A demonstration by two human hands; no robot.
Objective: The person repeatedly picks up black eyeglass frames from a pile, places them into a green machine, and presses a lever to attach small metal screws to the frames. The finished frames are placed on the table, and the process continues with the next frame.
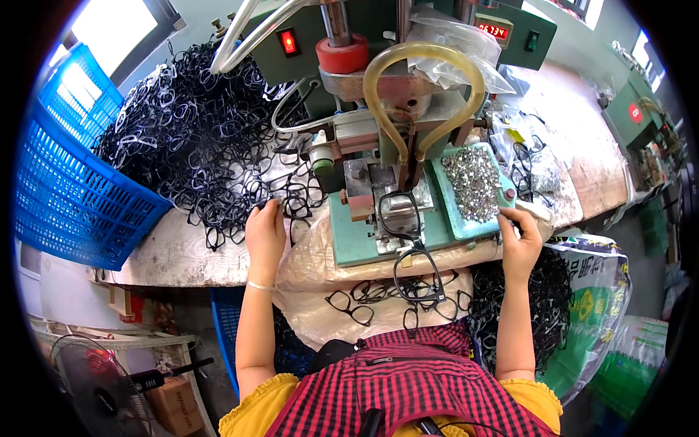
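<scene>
Currently, one frame (416,246) is at the press (357,197), a lens hanging past the green base (351,240). The left hand (266,231), fingertips drawn together, meets the frame pile (196,124); the right hand (521,242), thumb and finger curled, is at the tray (477,231). Whether either pinches anything, I cannot tell.

The glasses frames (207,124) look like smooth plastic with a glossy sheen. Small metal parts (470,182) glitter in a plastic tray (477,232). The machine base (346,244) seems painted metal, the shaft (336,23) polished steel. The basket (87,189) is shiny plastic, the bag (462,47) crinkled and glossy, the table (186,266) rough, worn wood, the apron (408,390) matt cloth.
</scene>
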